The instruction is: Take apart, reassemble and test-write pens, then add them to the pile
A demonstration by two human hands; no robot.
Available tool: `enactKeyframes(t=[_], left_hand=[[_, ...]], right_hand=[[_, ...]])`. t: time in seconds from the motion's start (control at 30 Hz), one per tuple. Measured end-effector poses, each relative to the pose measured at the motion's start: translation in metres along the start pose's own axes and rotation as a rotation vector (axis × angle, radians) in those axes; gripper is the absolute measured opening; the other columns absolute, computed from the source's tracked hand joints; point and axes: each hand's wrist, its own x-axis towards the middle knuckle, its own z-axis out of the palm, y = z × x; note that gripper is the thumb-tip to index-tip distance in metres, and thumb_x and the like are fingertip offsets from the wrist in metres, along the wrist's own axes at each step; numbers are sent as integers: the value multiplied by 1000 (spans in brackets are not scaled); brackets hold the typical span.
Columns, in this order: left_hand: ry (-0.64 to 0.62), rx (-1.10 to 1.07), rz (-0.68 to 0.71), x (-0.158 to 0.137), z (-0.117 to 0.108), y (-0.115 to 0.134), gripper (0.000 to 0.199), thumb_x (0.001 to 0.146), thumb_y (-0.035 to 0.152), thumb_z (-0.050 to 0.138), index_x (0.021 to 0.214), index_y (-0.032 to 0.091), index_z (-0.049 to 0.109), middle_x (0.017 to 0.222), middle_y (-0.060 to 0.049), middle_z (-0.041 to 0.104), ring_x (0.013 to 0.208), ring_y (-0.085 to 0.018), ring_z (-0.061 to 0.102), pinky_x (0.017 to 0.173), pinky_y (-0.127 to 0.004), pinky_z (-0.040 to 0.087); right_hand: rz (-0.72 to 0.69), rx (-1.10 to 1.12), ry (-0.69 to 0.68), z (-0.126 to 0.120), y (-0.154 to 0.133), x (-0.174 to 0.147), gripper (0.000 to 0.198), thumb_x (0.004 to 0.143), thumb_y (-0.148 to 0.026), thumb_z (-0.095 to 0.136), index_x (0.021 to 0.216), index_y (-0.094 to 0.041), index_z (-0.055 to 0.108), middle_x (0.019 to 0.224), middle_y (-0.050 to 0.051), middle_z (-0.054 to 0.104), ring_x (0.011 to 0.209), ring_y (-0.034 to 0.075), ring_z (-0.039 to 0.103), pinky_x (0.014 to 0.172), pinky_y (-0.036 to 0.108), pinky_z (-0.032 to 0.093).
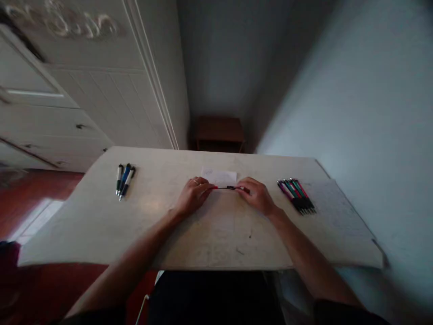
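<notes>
My left hand (pixel 192 196) is closed, its fingertips pinching a red pen part (pixel 214 187). Opposite it, my right hand (pixel 257 197) pinches the dark end of the pen, where a black piece (pixel 231 187) shows beside the fingertips. A thin dark rod (pixel 222 188), which looks like a refill, spans the gap between the two. The pen lies level, just in front of a small white paper (pixel 219 176) with faint writing. Fingers hide both of its ends.
Three thick pens (pixel 124 180) lie on the white table (pixel 152 243) at left. Several slim coloured pens with black grips (pixel 297 196) lie side by side at right, near a marked sheet (pixel 338 207). A tiny piece (pixel 250 234) lies nearer me. A wall (pixel 382 135) borders the right.
</notes>
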Motion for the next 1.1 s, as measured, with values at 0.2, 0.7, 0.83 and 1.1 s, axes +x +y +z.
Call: enactKeyframes(t=[0.2, 0.7, 0.83, 1.1], left_hand=[[-3, -4, -5, -1, -2, 1, 17, 90, 22, 59, 101, 21, 72, 93, -7, 67, 86, -18, 61, 77, -33, 49], [-18, 10, 3, 2, -2, 4, 17, 90, 23, 58, 99, 20, 72, 91, -8, 68, 84, -18, 61, 76, -34, 49], [-18, 5, 1, 2, -2, 3, 17, 90, 23, 58, 99, 20, 72, 92, -8, 68, 84, -18, 61, 76, -34, 49], [-10, 9, -22, 3, -5, 3, 17, 90, 21, 58, 100, 21, 72, 92, -7, 68, 85, -18, 62, 77, -34, 50]], right_hand=[[6, 12, -15, -2, -3, 1, 8, 89, -22, 60, 92, -20, 67, 87, 7, 67, 80, 17, 64, 72, 29, 53], [31, 42, -34, -1, -5, 1, 10, 90, -24, 58, 92, -20, 67, 88, 7, 67, 81, 17, 64, 74, 29, 53], [33, 41, -37, -2, -5, 2, 11, 90, -25, 58, 93, -20, 68, 88, 7, 67, 81, 17, 64, 74, 30, 53], [41, 23, -27, -3, 1, 1, 13, 90, -28, 59, 95, -21, 68, 89, 7, 68, 78, 17, 64, 72, 30, 54]])
